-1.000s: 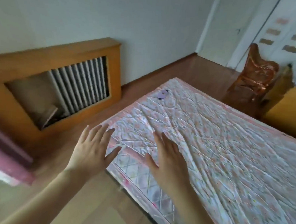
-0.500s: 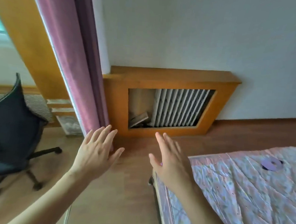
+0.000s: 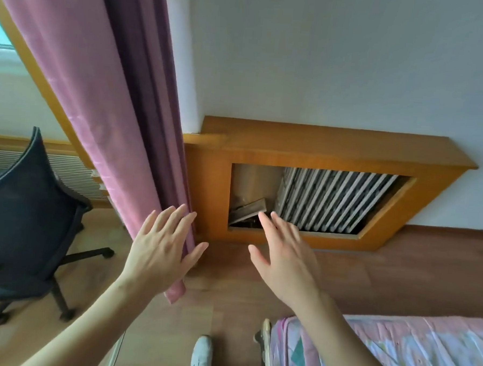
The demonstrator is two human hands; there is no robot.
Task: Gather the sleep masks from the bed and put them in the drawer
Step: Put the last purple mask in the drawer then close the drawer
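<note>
My left hand (image 3: 161, 248) and my right hand (image 3: 284, 257) are both held out in front of me, palms down, fingers spread, holding nothing. They hover above the wooden floor, facing the wall. Only a corner of the bed (image 3: 394, 350), with its pink flowered quilt, shows at the bottom right, under my right forearm. No sleep mask and no drawer are in view.
A wooden radiator cover (image 3: 334, 148) stands against the wall ahead, with a slatted radiator (image 3: 332, 198) inside. A pink curtain (image 3: 104, 105) hangs at the left. A dark office chair (image 3: 23, 213) stands at the far left. My white shoe (image 3: 202, 354) shows below.
The view has swung left, away from the bed, toward the wall and the curtain. The purple disc on the quilt has left the frame. Both hands stay open.
</note>
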